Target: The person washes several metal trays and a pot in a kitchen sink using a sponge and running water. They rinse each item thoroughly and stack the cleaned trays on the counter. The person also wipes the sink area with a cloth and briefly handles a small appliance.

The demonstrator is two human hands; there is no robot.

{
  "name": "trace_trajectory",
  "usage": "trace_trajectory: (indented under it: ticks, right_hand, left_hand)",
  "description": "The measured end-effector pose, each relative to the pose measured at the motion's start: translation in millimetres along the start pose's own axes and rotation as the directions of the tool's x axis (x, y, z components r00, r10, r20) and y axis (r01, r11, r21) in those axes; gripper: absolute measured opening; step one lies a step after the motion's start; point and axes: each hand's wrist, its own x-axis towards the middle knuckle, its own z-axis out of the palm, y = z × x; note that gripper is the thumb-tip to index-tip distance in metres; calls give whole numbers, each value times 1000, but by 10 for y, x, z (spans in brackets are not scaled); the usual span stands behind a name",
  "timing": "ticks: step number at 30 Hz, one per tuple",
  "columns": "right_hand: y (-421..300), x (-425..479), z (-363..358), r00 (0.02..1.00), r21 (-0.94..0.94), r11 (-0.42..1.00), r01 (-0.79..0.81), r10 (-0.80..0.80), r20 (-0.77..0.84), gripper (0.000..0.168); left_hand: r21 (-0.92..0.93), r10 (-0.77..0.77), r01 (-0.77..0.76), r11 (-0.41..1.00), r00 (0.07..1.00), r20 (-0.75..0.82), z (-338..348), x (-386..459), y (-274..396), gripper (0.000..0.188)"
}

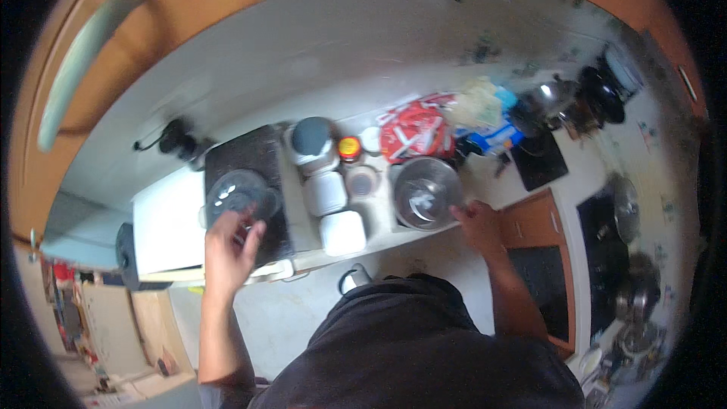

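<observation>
My left hand (232, 250) is at the near edge of a clear glass bowl or lid (238, 188), over a dark, flat-topped surface (244, 150). Its fingertips overlap the glass, but blur hides whether they grip it. To the right, a round stainless steel pot (427, 193) stands at the counter's front edge with a pale, shiny patch inside. The fingers of my right hand (481, 226) are closed at the pot's right rim.
Between the hands stand white square-lidded containers (343, 233), a grey-lidded canister (312, 137) and a small jar with a red and yellow lid (349, 149). Behind the pot lies a red and white bag (417, 132). A dark hob (603, 261) is on the right-hand counter.
</observation>
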Motion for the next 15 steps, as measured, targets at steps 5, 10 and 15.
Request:
trace_trajectory:
  ticks: [5,10,15]
  right_hand:
    - [-180,-56,-51,994,19,993,-113,113,10,47]
    - [-272,-45,-82,999,38,999,-30,28,44,40]
    - [89,33,37,986,388,913,-126,72,150,37]
  left_hand:
    - [426,-78,189,885,961,-265,-471,287,-854,37]
    - [343,-285,326,881,944,-166,-598,321,-1526,40]
    - [138,-392,391,910,920,-24,-548,363,-1756,36]
